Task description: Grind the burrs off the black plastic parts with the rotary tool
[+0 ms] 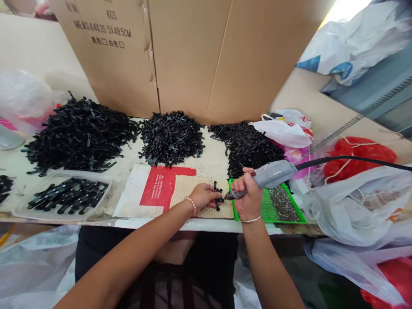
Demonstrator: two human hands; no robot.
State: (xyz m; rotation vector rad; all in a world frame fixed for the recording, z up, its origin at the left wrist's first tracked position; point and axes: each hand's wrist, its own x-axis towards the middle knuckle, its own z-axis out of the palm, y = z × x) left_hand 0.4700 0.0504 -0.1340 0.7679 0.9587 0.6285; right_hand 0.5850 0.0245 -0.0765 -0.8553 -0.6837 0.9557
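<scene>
1. At the worktop's [212,159] near edge, over a tan textured pad [185,189]: black parts [216,193].
2. Looks: slim, dark, rounded ends. Pieces overlap crosswise, too small to count.
3. Left hand [202,196]: fingers narrow, pinching the black parts.
4. Right hand [247,195]: fingers wrapped round a grey power driver [273,174], black cable [341,159] off to the right. Tip points left at the black parts; can't tell if touching.
5. Green tray [268,206] beside the pad, small metal pieces [283,205] heaped on its right side.
6. Similar black stock: left heap [83,137], middle heap [172,139], right heap [254,148], plus a clear tub [22,210] with long flat ones.
</scene>
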